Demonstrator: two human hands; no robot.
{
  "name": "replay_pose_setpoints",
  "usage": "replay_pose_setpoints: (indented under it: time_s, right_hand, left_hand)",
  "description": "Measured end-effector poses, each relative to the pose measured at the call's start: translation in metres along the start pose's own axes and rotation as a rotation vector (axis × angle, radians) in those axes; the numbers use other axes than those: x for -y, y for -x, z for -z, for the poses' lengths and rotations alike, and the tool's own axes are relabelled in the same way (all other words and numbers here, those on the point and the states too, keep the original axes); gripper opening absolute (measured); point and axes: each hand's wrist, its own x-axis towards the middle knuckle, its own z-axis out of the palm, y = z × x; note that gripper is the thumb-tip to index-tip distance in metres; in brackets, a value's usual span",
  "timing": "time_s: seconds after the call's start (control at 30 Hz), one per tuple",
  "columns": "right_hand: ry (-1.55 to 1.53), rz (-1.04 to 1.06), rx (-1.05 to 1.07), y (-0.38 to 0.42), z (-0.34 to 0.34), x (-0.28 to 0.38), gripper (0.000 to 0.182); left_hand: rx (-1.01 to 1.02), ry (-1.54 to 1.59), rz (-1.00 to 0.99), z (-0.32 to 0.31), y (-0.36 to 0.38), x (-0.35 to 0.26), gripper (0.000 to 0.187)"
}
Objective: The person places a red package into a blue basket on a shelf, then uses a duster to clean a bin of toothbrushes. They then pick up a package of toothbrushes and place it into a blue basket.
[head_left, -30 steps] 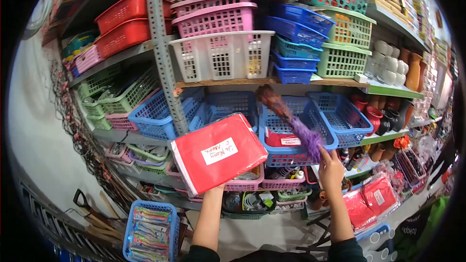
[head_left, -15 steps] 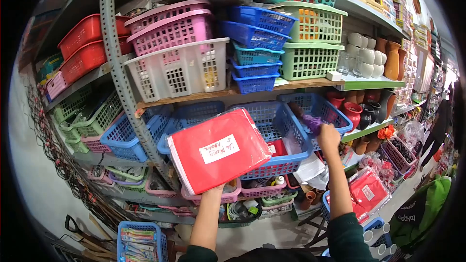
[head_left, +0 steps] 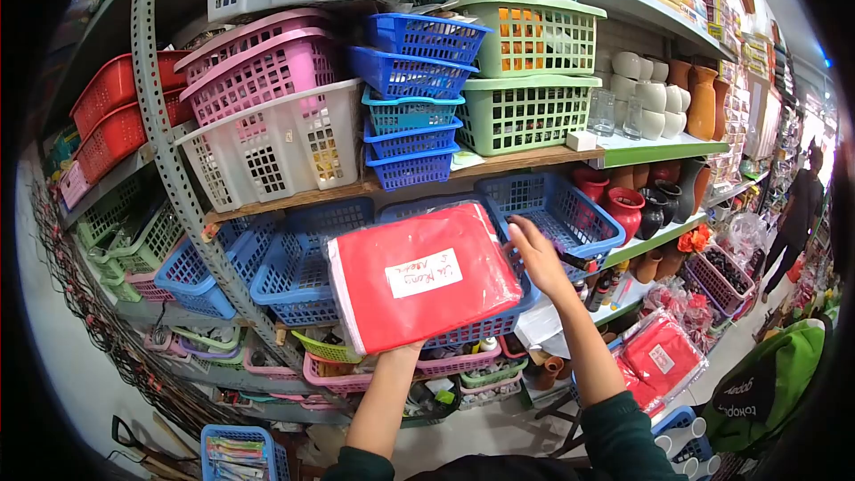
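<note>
- Red plastic-wrapped packet (head_left: 414, 307): held up in front of the lower shelf's blue baskets, top face tilted toward the camera. Handwritten white label (head_left: 426, 273) near its middle.
- Left hand (head_left: 401, 356): beneath the packet's near edge, bearing it. Fingers hidden below; cannot tell how far the grip is closed.
- Right hand (head_left: 539, 258): grip open, fingers extended, just beside the packet's right edge. Contact cannot be told.
- Blue basket (head_left: 468, 331) directly behind the packet, mostly covered by it. Another, the right-hand blue basket (head_left: 570, 205), beyond the right hand.
- Wooden shelf (head_left: 401, 185) above: translucent white basket (head_left: 280, 147) toward its left end, small white box (head_left: 582, 140) near its right end.
- Red vase (head_left: 625, 207) near the front edge of the green-edged shelf (head_left: 655, 239), right of the baskets.
- Second lot of red packets (head_left: 655, 370), lower right, well apart from the held one.
- Person in dark clothing (head_left: 795, 214) farther off, right.
</note>
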Motion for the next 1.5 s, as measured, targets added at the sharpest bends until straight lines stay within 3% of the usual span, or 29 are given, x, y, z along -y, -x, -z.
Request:
replay_pose_setpoints:
  time_s: [0.03,0.07,0.23,0.27,0.3,0.37,0.4,0.47,0.5,0.57,0.6,0.63,0.7,0.73,0.77,0.83,0.97,1.03,1.07,1.1,1.13,1.23,1.3,1.33,1.47,1.5]
  right_hand:
    - [-0.244,-0.153,0.136,0.000,-0.003,0.003,0.051]
    - [-0.469,-0.167,0.241,-0.002,-0.006,0.005,0.055]
    - [-0.804,-0.227,0.106,-0.026,-0.012,-0.020,0.042]
    - [-0.810,-0.253,0.120,-0.033,-0.007,-0.023,0.040]
    - [-0.816,-0.279,0.133,-0.041,-0.003,-0.026,0.038]
    - [-0.778,-0.318,0.118,-0.050,-0.003,-0.025,0.036]
    - [-0.776,-0.346,0.110,-0.055,-0.006,-0.028,0.035]
    - [-0.811,-0.426,0.070,-0.065,-0.014,-0.034,0.033]
    - [-0.814,-0.423,0.073,-0.075,-0.017,-0.046,0.033]
    - [-0.816,-0.455,0.239,-0.096,-0.023,-0.078,0.036]
    - [-0.765,-0.492,0.115,-0.097,-0.031,-0.072,0.036]
    - [-0.763,-0.491,0.116,-0.098,-0.036,-0.065,0.036]
    - [-0.447,-0.424,-0.044,-0.097,-0.043,-0.053,0.033]
    - [-0.379,-0.340,-0.122,-0.109,-0.052,-0.070,0.028]
    - [-0.377,-0.338,-0.120,-0.121,-0.057,-0.087,0.028]
    - [0.202,-0.161,0.130,-0.137,-0.064,-0.103,0.021]
    - [0.544,-0.037,0.171,-0.157,-0.089,-0.132,0.023]
    - [0.642,-0.078,0.288,-0.161,-0.094,-0.119,0.030]
    - [0.747,-0.036,0.361,-0.164,-0.102,-0.126,0.033]
    - [0.852,0.005,0.434,-0.171,-0.112,-0.143,0.036]
    - [0.978,0.049,0.633,-0.194,-0.132,-0.202,0.041]
    - [1.061,-0.120,0.603,-0.159,-0.108,-0.107,0.044]
    - [1.070,-0.173,0.690,-0.165,-0.110,-0.117,0.048]
    - [1.180,-0.157,0.761,-0.162,-0.110,-0.118,0.050]
    - [1.424,-0.093,0.945,-0.150,-0.112,-0.125,0.057]
    - [1.423,-0.094,0.945,-0.148,-0.111,-0.125,0.057]
  left_hand:
    - [-0.004,-0.002,0.005,-0.002,-0.005,0.000,0.056]
    - [-0.006,-0.004,0.010,-0.001,-0.006,-0.002,0.056]
    - [-0.020,-0.019,0.016,-0.013,-0.016,-0.028,0.055]
    - [0.069,-0.051,0.020,-0.027,-0.011,-0.042,0.051]
    - [-0.027,-0.124,-0.032,-0.037,-0.017,-0.053,0.052]
    - [-0.037,-0.040,0.204,-0.048,-0.012,-0.080,0.051]
    - [-0.038,-0.043,0.204,-0.036,-0.015,-0.090,0.051]
    - [-0.126,-0.410,0.212,0.000,-0.031,-0.100,0.046]
    - [-0.126,-0.413,0.209,0.006,-0.036,-0.101,0.046]
    - [-0.132,-0.878,0.325,0.014,-0.044,-0.100,0.052]
    - [-0.174,-0.924,0.242,0.013,-0.050,-0.095,0.066]
    - [-0.173,-0.922,0.239,0.012,-0.055,-0.093,0.066]
    - [-0.398,-1.380,0.226,0.010,-0.065,-0.087,0.072]
    - [-0.405,-1.426,0.097,0.027,-0.073,-0.083,0.068]
    - [-0.407,-1.424,0.094,0.045,-0.087,-0.084,0.068]
    - [-0.119,-2.151,-0.070,0.072,-0.111,-0.088,0.052]
    - [-0.161,-2.323,0.145,0.089,-0.137,-0.085,0.036]
    - [-0.041,-2.349,0.287,0.113,-0.152,-0.083,0.034]
    - [-0.082,-2.369,0.281,0.121,-0.155,-0.079,0.034]
    - [-0.079,-2.369,0.279,0.134,-0.159,-0.076,0.034]
    - [-0.041,-2.433,0.313,0.149,-0.165,-0.072,0.036]
    - [0.054,-2.534,0.421,0.127,-0.161,-0.069,0.041]
    - [0.055,-2.593,0.625,0.137,-0.160,-0.065,0.043]
    - [0.099,-2.627,0.841,0.143,-0.166,-0.062,0.044]
    - [0.115,-2.865,0.803,0.108,-0.144,-0.048,0.048]
    - [0.165,-2.917,0.893,0.099,-0.141,-0.048,0.052]
